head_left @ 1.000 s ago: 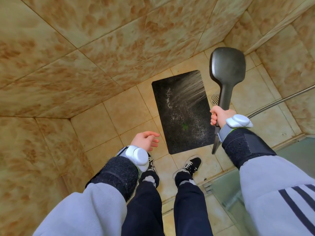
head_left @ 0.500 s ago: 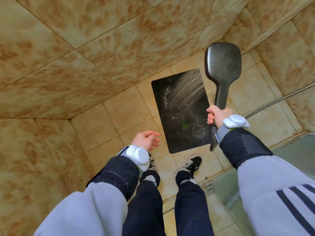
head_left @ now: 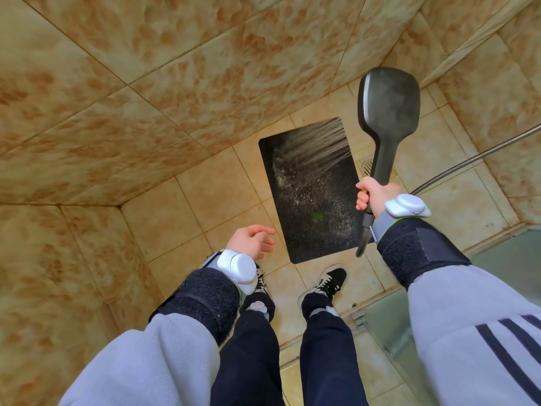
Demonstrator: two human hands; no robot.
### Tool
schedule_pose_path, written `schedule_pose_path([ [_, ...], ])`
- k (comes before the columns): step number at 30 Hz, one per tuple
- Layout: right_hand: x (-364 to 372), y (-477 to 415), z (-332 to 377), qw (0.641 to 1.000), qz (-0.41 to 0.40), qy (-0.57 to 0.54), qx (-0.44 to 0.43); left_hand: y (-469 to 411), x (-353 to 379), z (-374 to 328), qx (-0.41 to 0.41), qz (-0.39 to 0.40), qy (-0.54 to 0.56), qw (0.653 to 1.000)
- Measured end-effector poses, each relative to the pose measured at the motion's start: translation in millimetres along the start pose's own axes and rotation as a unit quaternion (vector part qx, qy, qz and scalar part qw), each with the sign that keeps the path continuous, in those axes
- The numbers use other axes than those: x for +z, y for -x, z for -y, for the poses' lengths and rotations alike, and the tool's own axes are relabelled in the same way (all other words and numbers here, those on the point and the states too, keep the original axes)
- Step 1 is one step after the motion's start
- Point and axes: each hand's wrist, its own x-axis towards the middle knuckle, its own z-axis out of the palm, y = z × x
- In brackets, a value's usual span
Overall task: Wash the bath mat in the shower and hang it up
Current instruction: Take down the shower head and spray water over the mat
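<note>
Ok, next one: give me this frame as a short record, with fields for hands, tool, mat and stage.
left hand: holds nothing, fingers relaxed
right hand: grips the shower head by its handle
shower head: spraying onto the bath mat
bath mat: dark, wet, flat on the tiled floor
stage: washing; mat not yet hung
</note>
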Motion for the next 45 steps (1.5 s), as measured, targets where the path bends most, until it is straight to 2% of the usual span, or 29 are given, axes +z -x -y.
schedule_pose_path([
  [8,-4.6,5.0,-26.2,0.997,-0.029,0.066,0.041,-4.2,-0.5,3.5,0.008,0.005,-0.018,1.0],
  [19,-18.2,7.9,-87.1,0.991,-0.067,0.065,0.095,-17.7,11.3,14.6,-0.011,0.02,-0.047,0.999],
  [29,-15.9,1.7,-137.9,0.989,-0.068,0.068,0.117,-33.2,26.5,24.5,-0.019,0.043,-0.087,0.995],
  [33,-17.5,4.5,-153.6,0.983,-0.044,0.11,0.14,-37.2,32.9,25.8,-0.022,0.048,-0.093,0.994],
  [37,-23.7,3.1,-165.8,0.983,-0.029,0.1,0.153,-39.6,39.2,27.0,-0.028,0.048,-0.102,0.993],
  [45,-48.6,-2.3,-167.5,0.982,-0.092,0.076,0.144,-37.3,52.5,20.3,-0.027,0.047,-0.102,0.993],
])
